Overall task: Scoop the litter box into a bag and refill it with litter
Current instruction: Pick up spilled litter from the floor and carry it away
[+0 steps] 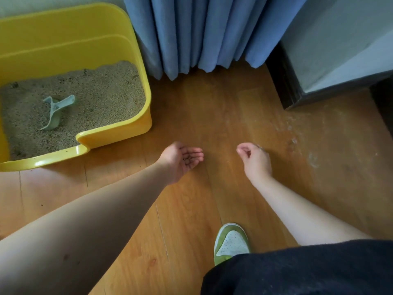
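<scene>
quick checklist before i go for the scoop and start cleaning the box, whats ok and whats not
1. Scoop within sight and free: ok, it lies on the litter inside the yellow litter box, nothing on top of it.
2. Left hand free to grab: not ok, palm up and cupped with a few small dark bits in it.
3. Right hand free: cannot tell, fingers curled as if pinching something tiny.
4. Bag ready to take the waste: not ok, none in view.
5. Refill litter at hand: not ok, none in view.
6. Floor clean: not ok, pale dusty marks on the right.
</scene>
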A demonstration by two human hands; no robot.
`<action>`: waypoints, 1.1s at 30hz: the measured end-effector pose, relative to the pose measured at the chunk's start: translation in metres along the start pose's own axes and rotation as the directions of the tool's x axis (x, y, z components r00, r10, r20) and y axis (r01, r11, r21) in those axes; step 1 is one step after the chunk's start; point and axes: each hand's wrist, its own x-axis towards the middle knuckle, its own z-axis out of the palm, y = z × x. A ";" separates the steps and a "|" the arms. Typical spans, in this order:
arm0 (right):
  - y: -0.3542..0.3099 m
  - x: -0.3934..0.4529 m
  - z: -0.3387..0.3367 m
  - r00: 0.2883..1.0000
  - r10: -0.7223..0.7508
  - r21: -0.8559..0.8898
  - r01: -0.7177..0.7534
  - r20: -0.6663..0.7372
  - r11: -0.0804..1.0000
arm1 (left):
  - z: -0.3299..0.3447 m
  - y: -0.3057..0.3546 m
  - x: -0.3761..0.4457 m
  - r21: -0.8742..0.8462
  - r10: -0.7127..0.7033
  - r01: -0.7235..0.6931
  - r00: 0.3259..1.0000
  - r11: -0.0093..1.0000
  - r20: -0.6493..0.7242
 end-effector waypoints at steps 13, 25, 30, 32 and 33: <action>0.002 -0.007 0.021 0.984 -0.102 -0.119 0.120 0.143 0.986 | 0.009 -0.013 -0.001 0.040 -0.032 0.031 0.999 0.999 0.027; 0.003 -0.004 0.028 0.988 -0.124 -0.231 0.143 0.098 0.962 | 0.002 -0.014 0.000 0.036 -0.026 0.026 1.000 0.999 0.006; 0.003 -0.005 0.024 0.990 -0.119 -0.182 0.131 0.072 0.975 | 0.004 -0.016 0.000 0.042 -0.023 0.023 1.000 0.999 0.007; 0.003 -0.006 0.024 0.992 -0.108 -0.165 0.116 0.058 0.979 | 0.003 -0.015 -0.001 0.047 -0.021 0.021 1.000 0.999 0.007; 0.003 -0.007 0.023 0.993 -0.105 -0.158 0.112 0.055 0.981 | 0.002 -0.015 -0.002 0.048 -0.020 0.020 1.000 0.999 0.006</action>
